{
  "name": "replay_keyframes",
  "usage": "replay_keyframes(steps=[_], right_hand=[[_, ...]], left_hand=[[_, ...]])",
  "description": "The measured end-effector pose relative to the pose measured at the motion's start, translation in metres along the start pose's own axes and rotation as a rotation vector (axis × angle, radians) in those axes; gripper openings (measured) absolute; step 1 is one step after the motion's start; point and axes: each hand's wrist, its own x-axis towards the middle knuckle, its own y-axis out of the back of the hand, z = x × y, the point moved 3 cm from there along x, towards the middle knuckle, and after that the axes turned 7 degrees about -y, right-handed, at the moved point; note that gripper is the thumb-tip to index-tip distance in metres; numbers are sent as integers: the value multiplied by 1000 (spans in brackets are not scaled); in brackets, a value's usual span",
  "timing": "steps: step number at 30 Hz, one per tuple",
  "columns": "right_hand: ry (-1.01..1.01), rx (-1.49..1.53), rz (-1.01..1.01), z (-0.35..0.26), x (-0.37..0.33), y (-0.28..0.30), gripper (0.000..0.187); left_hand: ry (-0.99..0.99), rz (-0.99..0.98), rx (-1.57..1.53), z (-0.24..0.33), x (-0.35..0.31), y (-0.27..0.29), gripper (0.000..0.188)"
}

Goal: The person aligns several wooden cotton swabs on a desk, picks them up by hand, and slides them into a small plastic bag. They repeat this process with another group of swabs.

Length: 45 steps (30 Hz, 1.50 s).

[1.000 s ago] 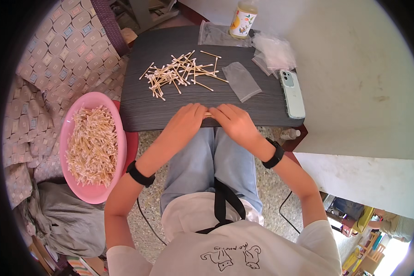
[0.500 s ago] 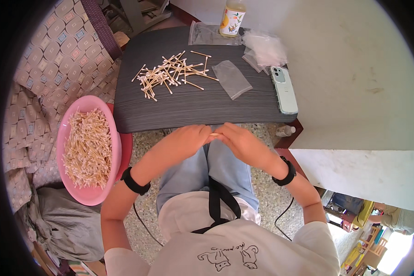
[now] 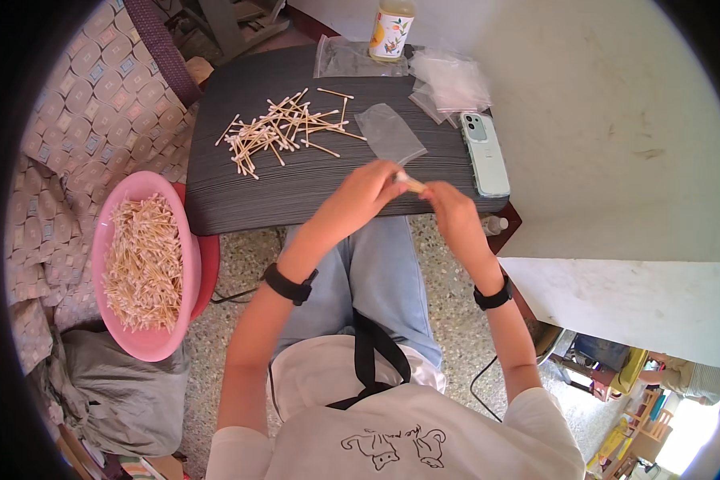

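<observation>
Over the near right part of the dark table, both hands grip a small bundle of cotton swabs (image 3: 413,184) between them. My left hand (image 3: 370,190) is closed at the bundle's white-tipped left end, its fingers partly blurred. At the other end, my right hand (image 3: 454,212) pinches the bundle with curled fingers. Just beyond my left hand lies a clear plastic bag (image 3: 392,134), flat on the table. Farther left on the tabletop is a loose pile of cotton swabs (image 3: 276,128).
A pink basin (image 3: 102,248) full of cotton swabs stands left of the dark table (image 3: 296,196). At the table's right edge lies a pale green phone (image 3: 486,156). Behind it are stacked clear bags (image 3: 454,76), and a bottle (image 3: 390,32) stands at the back. A wall (image 3: 608,144) borders the right side.
Both hands have moved forward and to the right, from the table's near edge to above the tabletop. The swab bundle between them now shows more plainly, tilted.
</observation>
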Motion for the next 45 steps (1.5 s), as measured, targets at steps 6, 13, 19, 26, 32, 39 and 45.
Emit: replay_keyframes(steps=[6,13,19,26,32,39,45], right_hand=[[-279,49,152,17,12,0,12],[-347,6,184,22,9,-10,16],[-361,47,206,16,10,-15,16],[-418,69,199,6,15,-18,16],[-290,41,225,3,24,-23,15],[-316,170,176,5,31,-31,14],[-497,556,13,30,29,-42,16]], left_hand=[[-154,347,384,-7,17,2,24],[-83,294,481,-25,14,-13,13],[55,428,209,-24,11,-15,8],[107,542,-26,-21,8,-16,5],[3,496,-4,-10,6,-20,7],[-137,460,31,2,2,-19,11],[-188,343,23,0,-7,-10,15]])
